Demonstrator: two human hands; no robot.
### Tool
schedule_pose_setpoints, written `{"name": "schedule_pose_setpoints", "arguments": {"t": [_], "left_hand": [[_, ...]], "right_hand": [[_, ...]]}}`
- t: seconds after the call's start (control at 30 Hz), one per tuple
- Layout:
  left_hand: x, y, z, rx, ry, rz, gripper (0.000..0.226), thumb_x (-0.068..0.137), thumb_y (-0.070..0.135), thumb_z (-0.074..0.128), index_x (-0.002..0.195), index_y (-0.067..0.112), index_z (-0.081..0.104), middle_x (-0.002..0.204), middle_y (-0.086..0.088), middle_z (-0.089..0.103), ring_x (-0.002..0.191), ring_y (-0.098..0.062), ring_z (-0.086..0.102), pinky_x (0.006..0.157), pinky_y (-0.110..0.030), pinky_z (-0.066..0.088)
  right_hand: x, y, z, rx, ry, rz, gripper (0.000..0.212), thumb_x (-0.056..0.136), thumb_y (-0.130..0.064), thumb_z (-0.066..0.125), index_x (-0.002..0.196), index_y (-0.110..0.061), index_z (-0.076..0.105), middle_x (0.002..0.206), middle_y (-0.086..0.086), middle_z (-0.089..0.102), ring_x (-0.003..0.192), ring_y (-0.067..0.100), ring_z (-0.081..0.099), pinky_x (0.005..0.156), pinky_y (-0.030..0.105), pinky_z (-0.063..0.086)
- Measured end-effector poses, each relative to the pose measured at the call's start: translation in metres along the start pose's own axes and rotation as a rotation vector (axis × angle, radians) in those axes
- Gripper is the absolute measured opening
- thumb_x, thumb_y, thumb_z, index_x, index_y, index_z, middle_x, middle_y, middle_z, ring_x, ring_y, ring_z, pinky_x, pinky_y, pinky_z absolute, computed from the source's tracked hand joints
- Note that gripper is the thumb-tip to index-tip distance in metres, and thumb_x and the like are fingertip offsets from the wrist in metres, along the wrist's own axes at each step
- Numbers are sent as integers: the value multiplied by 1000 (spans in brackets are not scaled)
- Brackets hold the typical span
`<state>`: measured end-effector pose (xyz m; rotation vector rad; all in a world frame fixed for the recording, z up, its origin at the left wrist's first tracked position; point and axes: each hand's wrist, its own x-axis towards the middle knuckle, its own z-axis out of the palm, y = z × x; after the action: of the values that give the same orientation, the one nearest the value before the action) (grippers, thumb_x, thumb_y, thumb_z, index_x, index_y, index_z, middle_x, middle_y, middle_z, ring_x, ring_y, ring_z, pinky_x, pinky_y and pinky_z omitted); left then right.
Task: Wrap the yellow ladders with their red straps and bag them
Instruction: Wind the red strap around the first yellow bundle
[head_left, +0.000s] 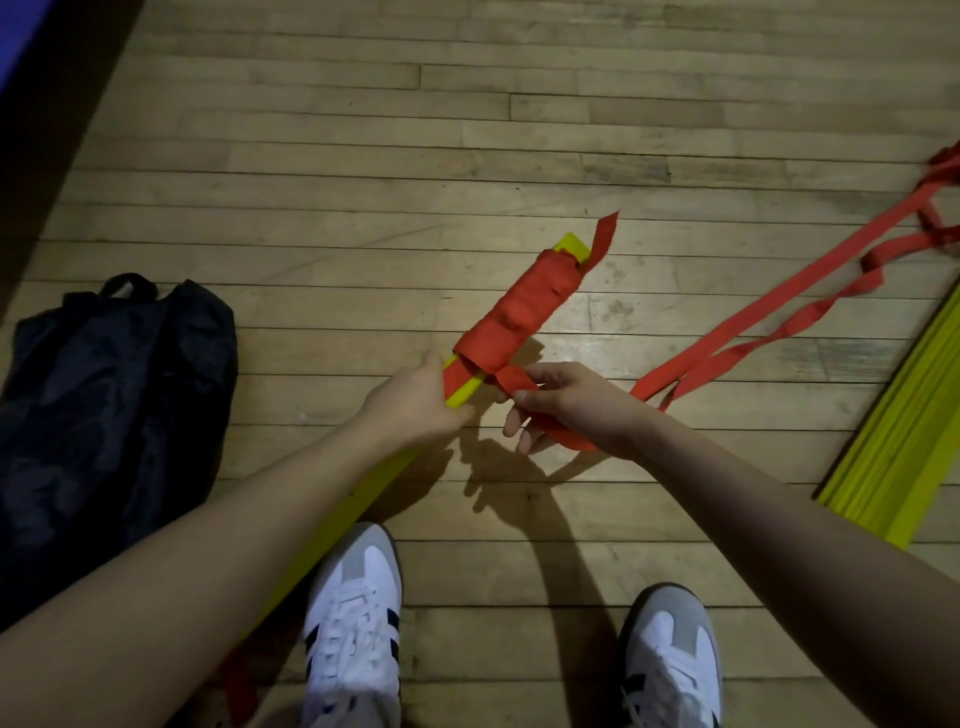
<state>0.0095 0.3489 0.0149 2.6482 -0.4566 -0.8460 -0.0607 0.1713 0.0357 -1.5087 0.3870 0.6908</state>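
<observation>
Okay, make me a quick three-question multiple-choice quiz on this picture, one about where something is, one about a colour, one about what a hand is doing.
1. Where does the dark bag lie?
A. on the floor to the person's left
B. between the shoes
C. on top of the ladder stack

2. What colour is the strap wound round the held ladder bundle?
A. blue
B. red
C. white

3. What is the right hand doing?
A. resting flat on the floor
B. holding the bag
C. holding the loose strap beside the bundle

Answers:
1 A: the bag sits on the wood floor at left.
2 B: the wraps are red over yellow.
3 C: its fingers hold the strap, while the left hand grips the bundle.
</observation>
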Motion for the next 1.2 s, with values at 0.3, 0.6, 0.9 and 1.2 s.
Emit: {"name": "schedule_pose_setpoints", "arguments": {"t": [0.3,0.6,0.9,1.2], "left_hand": [[-6,6,5,-53,192,36,44,89,26,65,117,17,31,106,-8,57,87,-24,60,65,-32,46],[6,9,0,-184,-94,6,49,90,27,58,117,20,17,113,-14,44,95,-29,57,70,-34,47],[-8,8,17,447,285,237,57,93,47,51,133,12,31,121,-9,50,104,-25,57,76,-34,44],[-5,19,6,296,232,207,57,96,48,46,132,8,29,111,-12,60,99,-30,59,72,-36,40]], "right_hand": [[-1,9,3,-130,75,-2,23,102,-10,42,115,5,54,76,11,66,61,23,60,61,30,52],[3,15,8,-208,132,-58,15,102,-13,41,108,-5,52,77,8,61,60,23,59,54,30,52],[9,24,4,-167,239,-141,21,102,-13,41,86,-9,53,66,7,57,49,19,44,46,27,36],[9,29,10,-302,282,-152,24,101,-14,41,85,-8,58,61,2,57,45,10,45,49,19,38]]}}
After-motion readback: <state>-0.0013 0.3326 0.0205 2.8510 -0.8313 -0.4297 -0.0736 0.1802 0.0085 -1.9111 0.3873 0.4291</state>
